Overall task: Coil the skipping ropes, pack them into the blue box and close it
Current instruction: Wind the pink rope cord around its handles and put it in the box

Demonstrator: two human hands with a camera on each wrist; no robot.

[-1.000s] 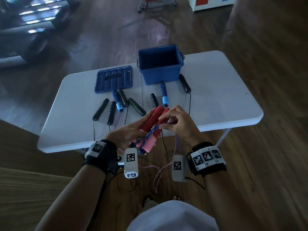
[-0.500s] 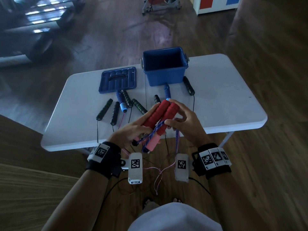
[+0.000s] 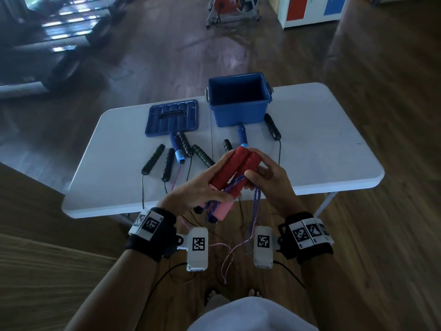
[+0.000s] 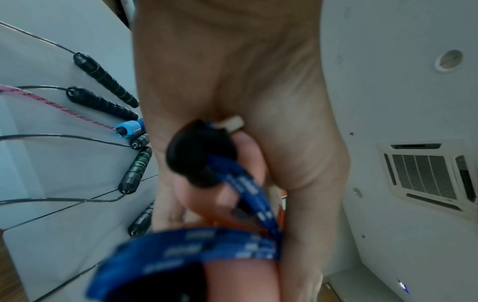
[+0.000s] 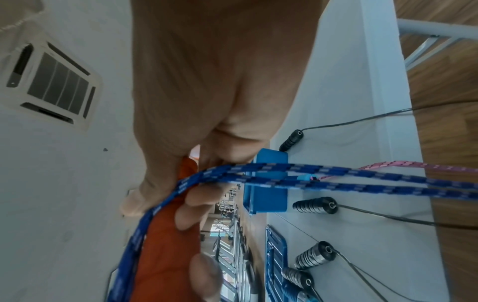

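From the head camera, the left hand [image 3: 191, 189] is gripping the pair of red handles [image 3: 235, 170] from the left, fingers and thumb curled around them, just in front of the near edge of the white table [image 3: 310, 149]. The right hand [image 3: 269, 177] is closing on the same handles from the right, its thumb pinching the blue braided rope [image 3: 238, 183] against them. Loops of that rope are hanging down between the wrists. The blue box [image 3: 238, 111] is standing open at the far middle of the table, and its blue lid [image 3: 172, 117] is lying flat just to the left of it. Black-handled ropes [image 3: 152, 158] and a blue-handled rope [image 3: 177, 150] are lying on the table near the lid, with their cords trailing over the near edge.

From the left wrist camera, the palm is filling the middle of the frame, and the fingers are wrapping a black handle cap [image 4: 199, 153] with the blue rope [image 4: 248, 183] running out of it, blurred by closeness. Black handles [image 4: 103, 73] are lying on the table to the left.

From the right wrist camera, the fingers [image 5: 199, 206] are curling over a red handle [image 5: 165, 245] and trapping the blue rope [image 5: 336, 175], which is stretching away to the right. The box [image 5: 269, 183] is showing beyond the hand.
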